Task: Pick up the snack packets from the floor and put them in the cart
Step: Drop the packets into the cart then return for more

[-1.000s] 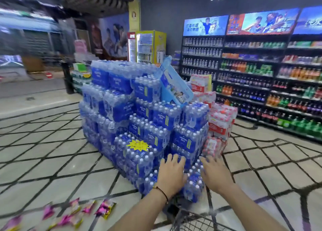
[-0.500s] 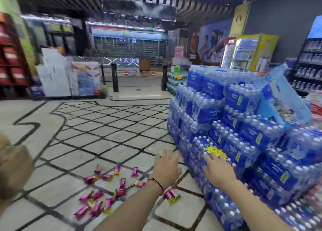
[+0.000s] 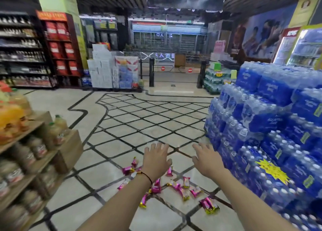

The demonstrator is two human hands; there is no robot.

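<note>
Several pink and gold snack packets [image 3: 177,187] lie scattered on the tiled floor right in front of me, one pair [image 3: 209,205] nearest on the right. My left hand [image 3: 156,159] is stretched forward above them, fingers spread and holding nothing, a dark cord round its wrist. My right hand [image 3: 206,159] reaches out beside it, also spread and holding nothing. Some packets are hidden behind my left forearm. The cart is out of view.
A tall stack of blue shrink-wrapped water bottle packs [image 3: 271,126] stands close on the right. A wooden shelf with juice bottles [image 3: 34,143] stands close on the left. The tiled floor [image 3: 139,119] stretches ahead to the entrance gates [image 3: 163,68].
My view has swung left from the water stack to the open floor. The packets now lie directly under my outstretched hands. The cart seen a second ago has dropped out of view.
</note>
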